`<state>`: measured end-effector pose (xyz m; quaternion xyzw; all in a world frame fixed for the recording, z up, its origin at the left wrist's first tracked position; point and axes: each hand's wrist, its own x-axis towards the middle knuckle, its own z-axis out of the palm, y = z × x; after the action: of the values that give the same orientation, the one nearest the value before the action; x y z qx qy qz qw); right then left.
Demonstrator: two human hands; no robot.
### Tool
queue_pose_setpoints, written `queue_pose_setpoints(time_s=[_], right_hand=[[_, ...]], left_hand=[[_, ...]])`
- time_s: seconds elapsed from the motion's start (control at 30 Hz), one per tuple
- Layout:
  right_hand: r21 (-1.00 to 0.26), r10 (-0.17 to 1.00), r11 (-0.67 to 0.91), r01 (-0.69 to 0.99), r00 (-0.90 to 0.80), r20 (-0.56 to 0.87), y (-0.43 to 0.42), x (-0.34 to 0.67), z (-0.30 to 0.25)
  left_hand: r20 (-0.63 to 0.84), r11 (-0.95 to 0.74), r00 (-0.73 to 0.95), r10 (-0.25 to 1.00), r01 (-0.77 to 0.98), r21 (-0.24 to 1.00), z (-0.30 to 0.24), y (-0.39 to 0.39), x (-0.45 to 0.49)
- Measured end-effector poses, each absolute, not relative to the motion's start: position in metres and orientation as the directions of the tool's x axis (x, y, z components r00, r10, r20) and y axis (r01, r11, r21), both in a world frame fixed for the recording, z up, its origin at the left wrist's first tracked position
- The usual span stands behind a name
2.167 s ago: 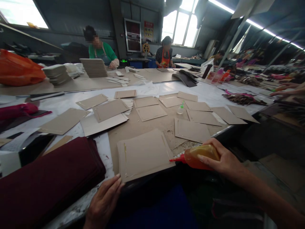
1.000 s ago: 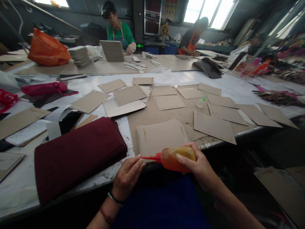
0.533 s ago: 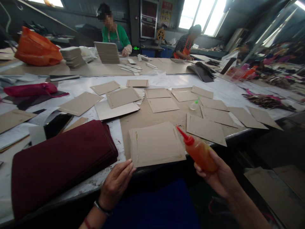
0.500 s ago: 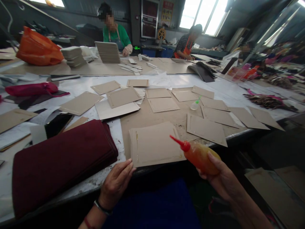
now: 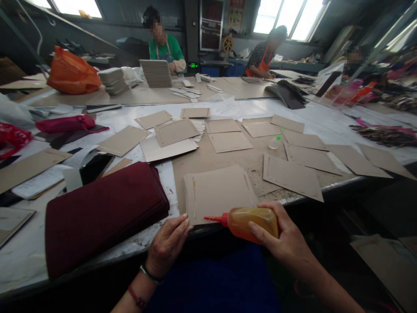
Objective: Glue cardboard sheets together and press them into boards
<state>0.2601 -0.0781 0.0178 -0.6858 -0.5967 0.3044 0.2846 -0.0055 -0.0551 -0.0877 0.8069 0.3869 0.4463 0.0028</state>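
My right hand (image 5: 276,226) is wrapped round a squeeze bottle (image 5: 250,221) of amber glue with a red nozzle. The bottle lies nearly level, its tip pointing left at the front edge of the top cardboard sheet (image 5: 218,191). That sheet tops a stack at the table's near edge. Shiny glue lines run along its left and right sides. At the stack's near left corner, my left hand (image 5: 169,243) pinches the edge, fingers together. Folded dark red material (image 5: 107,217) lies left of that hand.
Loose cardboard pieces (image 5: 289,176) with glue lines spread around the stack. A small bottle with a green tip (image 5: 275,141) stands among them. A black phone-like object (image 5: 96,168) and a pink pouch (image 5: 65,124) lie left. Several people work beyond the table, near an orange bag (image 5: 73,74).
My right hand has carried the glue bottle left and turned it, so the nozzle now lies along the front edge. The left hand stays at the corner. The view has shifted slightly left.
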Motion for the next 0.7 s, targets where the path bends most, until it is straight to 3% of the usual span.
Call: queue_pose_setpoints(time_s=[0.4, 0.7], right_hand=[[-0.596, 0.974, -0.154, 0.788, 0.223, 0.045, -0.088, 0.28, 0.031], [-0.658, 0.989, -0.075, 0.749, 0.14, 0.047, -0.086, 0.257, 0.029]], left_hand=[[0.729, -0.712, 0.299, 0.616, 0.608, 0.353, -0.088, -0.054, -0.006], [0.729, -0.702, 0.296, 0.618, 0.625, 0.341, -0.09, -0.054, -0.006]])
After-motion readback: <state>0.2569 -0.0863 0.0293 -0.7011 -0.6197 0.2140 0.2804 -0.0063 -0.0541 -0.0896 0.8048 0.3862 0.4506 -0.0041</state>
